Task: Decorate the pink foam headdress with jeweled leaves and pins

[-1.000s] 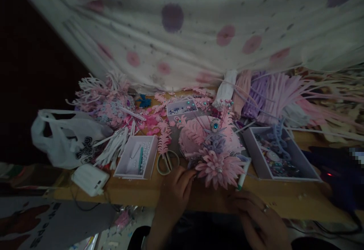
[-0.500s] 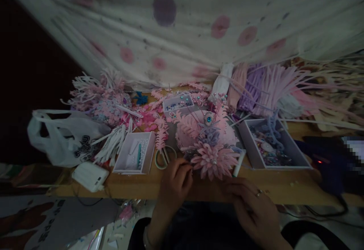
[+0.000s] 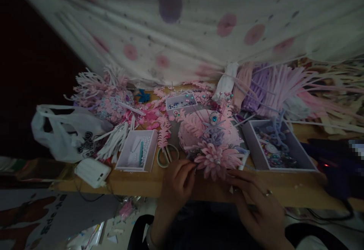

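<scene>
The left hand [image 3: 178,180] is stretched forward from the near edge of the worktop, with the fingers bent and brought together at the tips. The right hand [image 3: 256,204] is held lower, palm down, fingers extended forward-left, and a ring is worn on one finger.

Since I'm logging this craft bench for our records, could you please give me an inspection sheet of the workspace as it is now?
Surface: wooden table, crowded at the back.
Job's things: pink layered paper flower at the front of a pink headpiece with a teal gem.
Clutter: scissors; shallow white box with a teal pen; grey tray of beads; white plastic bag; white power bank; pink and purple paper strips.
Grippers: left hand touches the flower's left edge; right hand, wearing a ring, touches its lower right.
Cables: dark cable at the far right.
Surroundings: spotted white cloth hangs behind.
</scene>
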A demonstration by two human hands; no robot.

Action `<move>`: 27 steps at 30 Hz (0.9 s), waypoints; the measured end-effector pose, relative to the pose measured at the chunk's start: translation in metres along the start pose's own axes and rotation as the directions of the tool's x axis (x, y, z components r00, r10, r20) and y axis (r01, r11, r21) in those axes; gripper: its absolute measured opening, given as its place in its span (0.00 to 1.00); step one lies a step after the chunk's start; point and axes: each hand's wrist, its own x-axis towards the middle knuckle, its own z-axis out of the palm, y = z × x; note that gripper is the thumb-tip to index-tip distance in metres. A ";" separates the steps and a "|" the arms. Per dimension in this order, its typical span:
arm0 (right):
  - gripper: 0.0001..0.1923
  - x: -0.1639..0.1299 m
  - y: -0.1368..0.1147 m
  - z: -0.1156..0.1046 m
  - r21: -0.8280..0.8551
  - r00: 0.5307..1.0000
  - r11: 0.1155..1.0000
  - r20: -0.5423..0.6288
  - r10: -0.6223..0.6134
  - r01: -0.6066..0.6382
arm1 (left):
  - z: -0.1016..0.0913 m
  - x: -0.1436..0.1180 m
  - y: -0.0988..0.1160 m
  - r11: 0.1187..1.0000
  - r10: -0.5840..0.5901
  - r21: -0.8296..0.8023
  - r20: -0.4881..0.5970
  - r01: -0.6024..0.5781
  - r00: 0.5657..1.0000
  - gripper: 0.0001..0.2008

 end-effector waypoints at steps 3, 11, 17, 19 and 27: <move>0.10 -0.002 0.002 -0.001 -0.008 1.000 1.000 0.006 0.019 -0.019 | 0.000 0.000 -0.001 1.000 0.000 -0.004 0.031 0.000 1.000 0.09; 0.10 -0.001 0.001 -0.001 0.002 1.000 1.000 0.000 0.010 -0.010 | -0.003 0.001 -0.005 1.000 0.015 -0.029 0.084 -0.012 0.996 0.08; 0.12 0.001 0.001 0.002 -0.030 0.997 0.998 0.049 -0.059 0.061 | 0.001 0.000 -0.006 0.999 0.022 -0.040 0.058 -0.020 0.998 0.08; 0.13 0.001 0.001 0.004 -0.035 0.994 0.996 0.082 -0.078 0.081 | 0.002 -0.001 -0.007 0.999 0.017 -0.037 0.059 -0.015 0.998 0.07; 0.16 -0.003 0.002 0.010 -0.043 0.979 0.998 0.198 -0.041 0.051 | 0.003 -0.001 -0.005 1.000 0.022 0.008 0.023 -0.022 0.999 0.06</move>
